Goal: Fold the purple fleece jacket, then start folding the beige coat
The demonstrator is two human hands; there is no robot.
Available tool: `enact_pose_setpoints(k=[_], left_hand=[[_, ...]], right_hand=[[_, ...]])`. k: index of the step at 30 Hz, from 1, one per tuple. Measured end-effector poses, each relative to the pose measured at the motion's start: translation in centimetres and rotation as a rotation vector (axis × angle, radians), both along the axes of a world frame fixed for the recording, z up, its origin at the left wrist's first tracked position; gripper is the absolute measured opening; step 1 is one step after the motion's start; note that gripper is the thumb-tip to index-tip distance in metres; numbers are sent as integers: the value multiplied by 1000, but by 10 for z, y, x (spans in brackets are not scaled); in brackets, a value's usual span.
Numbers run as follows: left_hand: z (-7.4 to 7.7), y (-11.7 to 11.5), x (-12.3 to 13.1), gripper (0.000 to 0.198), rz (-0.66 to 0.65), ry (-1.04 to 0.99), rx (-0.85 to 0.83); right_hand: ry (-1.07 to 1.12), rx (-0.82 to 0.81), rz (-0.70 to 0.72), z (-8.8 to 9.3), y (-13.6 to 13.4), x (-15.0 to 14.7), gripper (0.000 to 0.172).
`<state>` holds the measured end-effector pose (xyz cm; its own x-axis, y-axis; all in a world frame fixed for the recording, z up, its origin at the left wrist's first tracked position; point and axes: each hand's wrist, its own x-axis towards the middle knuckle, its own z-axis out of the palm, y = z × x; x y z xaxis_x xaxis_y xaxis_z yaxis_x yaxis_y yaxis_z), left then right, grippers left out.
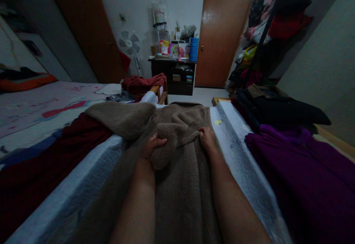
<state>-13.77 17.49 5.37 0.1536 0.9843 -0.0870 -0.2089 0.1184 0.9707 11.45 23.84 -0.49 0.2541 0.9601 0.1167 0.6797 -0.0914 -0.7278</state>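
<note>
A brown plush garment [177,192], which looks like a coat or jacket, lies spread on the bed in front of me. One sleeve-like part [124,116] stretches out to the left over dark red cloth. My left hand [153,145] is closed on a bunched fold of the brown garment, thumb on top. My right hand [206,139] pinches the garment's edge near its right side. Between the hands the plush fabric is raised and creased. What lies under the folds is hidden.
On the right lie a purple garment [302,177] and a stack of dark folded clothes [285,105]. Dark red cloth [55,166] covers the left side. Beyond the bed stand a fan [130,43], a black cabinet [173,72] and a wooden door [222,33].
</note>
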Motion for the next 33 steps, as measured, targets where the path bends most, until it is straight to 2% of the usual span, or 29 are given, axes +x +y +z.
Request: enact_pose_setpoints(k=[3,6,9,14,18,20,22,26,28,30,33], left_hand=[[1,0,8,53,-227,-58,-83],[2,1,16,45,-444,-15,-132],[3,0,21,39,-599,27,-121],[6,-2,26,36,-733,95,-109],[11,-6,29,34,-748,91,-50],[12,-5,31,32,-711,63,18],[11,-2,31,31,-566,88,74],[-5,18,24,24,6,270,139],[-18,29,19,22,174,388,156],[-30,37,16,23,217,496,136],[-41,43,17,23,164,643,95]], right_hand=[[81,15,10,1,2,6,29],[172,27,5,2,3,11,27],[258,47,-18,1,5,15,27],[390,80,-49,-3,7,18,34],[542,75,-54,-1,5,19,34],[576,68,-38,1,4,19,36],[602,59,-18,2,3,20,37],[617,32,4,2,4,22,37],[609,26,-4,3,4,22,37],[590,18,-8,4,3,22,37],[563,11,21,9,-1,19,38]])
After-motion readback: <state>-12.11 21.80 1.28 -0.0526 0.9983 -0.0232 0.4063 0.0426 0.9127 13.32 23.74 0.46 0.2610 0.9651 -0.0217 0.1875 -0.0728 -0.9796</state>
